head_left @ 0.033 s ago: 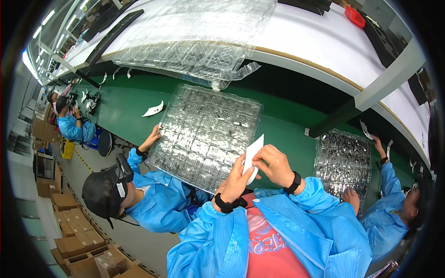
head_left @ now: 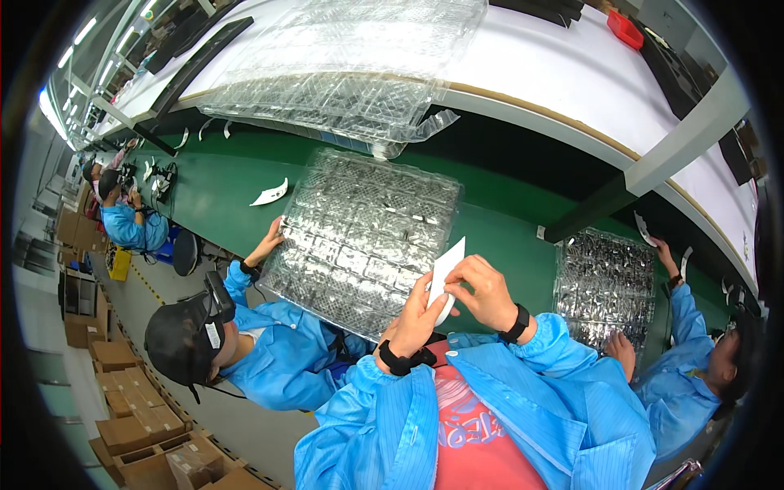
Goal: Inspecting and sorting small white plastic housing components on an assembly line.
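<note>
A curled white paper strip (head_left: pixel 447 263), perhaps a label sheet, stands in front of my chest. My left hand (head_left: pixel 415 317) is closed on its lower part, thumb and fingers pressing from the side. At its right edge, my right hand (head_left: pixel 483 291) is closed in a pinch; whatever is between those fingertips is too small to make out. Just beyond my hands, a clear plastic blister tray (head_left: pixel 367 216) with shiny pockets and dark contents lies on the green bench (head_left: pixel 498 245). The left co-worker's hand (head_left: pixel 268 242) touches the tray's left edge.
Co-workers in blue smocks sit close on both sides. Another filled tray (head_left: pixel 604 286) lies to the right, near a bench post (head_left: pixel 621 196). Stacked clear trays (head_left: pixel 327 98) overhang the white upper shelf (head_left: pixel 531 73). A loose white strip (head_left: pixel 270 193) rests on the bench. Cardboard boxes (head_left: pixel 139 400) stand lower left.
</note>
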Demonstrator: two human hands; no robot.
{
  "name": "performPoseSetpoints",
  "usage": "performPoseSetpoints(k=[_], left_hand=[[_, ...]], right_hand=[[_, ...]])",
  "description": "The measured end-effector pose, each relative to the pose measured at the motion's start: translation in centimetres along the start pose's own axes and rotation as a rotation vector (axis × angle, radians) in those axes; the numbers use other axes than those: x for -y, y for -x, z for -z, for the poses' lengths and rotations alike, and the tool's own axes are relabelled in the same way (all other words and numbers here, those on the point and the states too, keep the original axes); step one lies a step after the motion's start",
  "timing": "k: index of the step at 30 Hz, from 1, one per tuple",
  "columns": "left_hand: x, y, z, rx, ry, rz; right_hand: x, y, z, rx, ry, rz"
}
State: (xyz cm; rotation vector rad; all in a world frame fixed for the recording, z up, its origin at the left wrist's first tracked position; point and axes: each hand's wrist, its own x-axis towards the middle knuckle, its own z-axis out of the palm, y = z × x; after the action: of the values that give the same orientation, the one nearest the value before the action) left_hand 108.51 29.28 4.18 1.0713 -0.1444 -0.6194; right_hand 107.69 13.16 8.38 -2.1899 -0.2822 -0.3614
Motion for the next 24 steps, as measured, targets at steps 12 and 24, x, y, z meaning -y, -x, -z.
performPoseSetpoints(k=[12, 24], left_hand=[[-1.4, -0.1, -0.6, -0.001, -0.058, 0.108], [1.2, -2.1, 0.5, -0.055, -0.131, 0.096]], right_hand=[[-0.8, 1.7, -2.0, -0.014, -0.911, -0.657], [-2.0, 1.4, -2.0, 0.088, -0.936, -0.765]])
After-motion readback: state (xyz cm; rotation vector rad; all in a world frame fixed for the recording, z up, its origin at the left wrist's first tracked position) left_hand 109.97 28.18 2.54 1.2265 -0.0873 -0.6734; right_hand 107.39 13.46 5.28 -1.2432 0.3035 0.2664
